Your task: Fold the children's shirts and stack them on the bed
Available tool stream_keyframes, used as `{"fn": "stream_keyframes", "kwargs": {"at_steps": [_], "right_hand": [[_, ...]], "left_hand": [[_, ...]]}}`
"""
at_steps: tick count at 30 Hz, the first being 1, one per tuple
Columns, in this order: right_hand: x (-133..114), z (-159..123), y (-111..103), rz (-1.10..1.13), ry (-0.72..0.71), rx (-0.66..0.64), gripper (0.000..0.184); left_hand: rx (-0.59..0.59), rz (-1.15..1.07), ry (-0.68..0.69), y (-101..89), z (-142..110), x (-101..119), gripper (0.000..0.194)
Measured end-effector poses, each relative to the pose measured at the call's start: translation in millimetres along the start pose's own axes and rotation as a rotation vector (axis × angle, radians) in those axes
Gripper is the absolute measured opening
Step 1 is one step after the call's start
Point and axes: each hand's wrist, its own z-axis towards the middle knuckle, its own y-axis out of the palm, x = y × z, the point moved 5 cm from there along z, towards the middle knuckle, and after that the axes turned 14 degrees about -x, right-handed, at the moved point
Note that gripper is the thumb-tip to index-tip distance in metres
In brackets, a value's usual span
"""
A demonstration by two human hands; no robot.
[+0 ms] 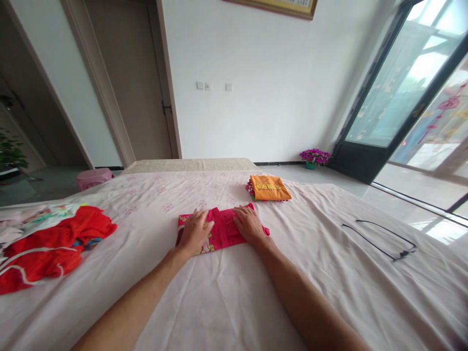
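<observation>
A pink-red garment (223,226) with a printed pattern lies folded into a flat strip on the pale sheet (219,297). On its left part rests my left hand (195,229), fingers stretched out and spread. My right hand (249,223) lies flat over the right part, its fingers also extended. Neither hand grips the cloth. Just beyond my right hand sits a stack of folded clothes, with an orange shirt (271,188) with yellow letters on top.
To the left lies a loose heap of clothes with red shorts (73,241) and white cords. Black-framed glasses (404,253) rest at the right. Beyond the sheet are a pink stool (95,179), purple flowers (315,156) in a green pot, and a white wall.
</observation>
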Motion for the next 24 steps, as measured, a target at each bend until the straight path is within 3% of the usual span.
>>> {"fn": "stream_keyframes", "kwargs": {"at_steps": [2, 5, 7, 11, 15, 17, 20, 24], "right_hand": [[10.2, 0.8, -5.1, 0.036, 0.065, 0.066, 0.040], [31.9, 3.8, -15.5, 0.110, 0.189, 0.165, 0.039], [49.0, 5.1, -22.1, 0.168, 0.271, 0.231, 0.039], [80.5, 1.8, -24.1, 0.254, 0.390, 0.318, 0.037], [97.9, -4.9, -14.6, 0.296, 0.397, 0.321, 0.037], [102.9, -7.8, -12.0, 0.317, 0.389, 0.320, 0.039], [109.6, -11.8, -13.7, 0.417, 0.409, 0.358, 0.042], [113.4, -12.6, -15.0, 0.611, 0.436, 0.394, 0.046]], "left_hand": [[0.156, -0.183, -0.230, -22.7, -8.8, -33.7, 0.052], [0.136, -0.587, -0.478, -33.9, -29.6, -72.5, 0.056], [0.010, -0.833, -0.500, -31.6, -39.5, -78.1, 0.050], [-0.193, -1.126, -0.559, -22.3, -46.3, -60.0, 0.042], [-0.133, -1.172, -0.538, -20.8, -36.4, -38.1, 0.030], [-0.092, -1.202, -0.512, -24.0, -33.7, -37.4, 0.028], [-0.074, -1.272, -0.511, -39.5, -38.5, -55.1, 0.028], [-0.074, -1.226, -0.575, -83.0, -55.2, -95.5, 0.032]]}}
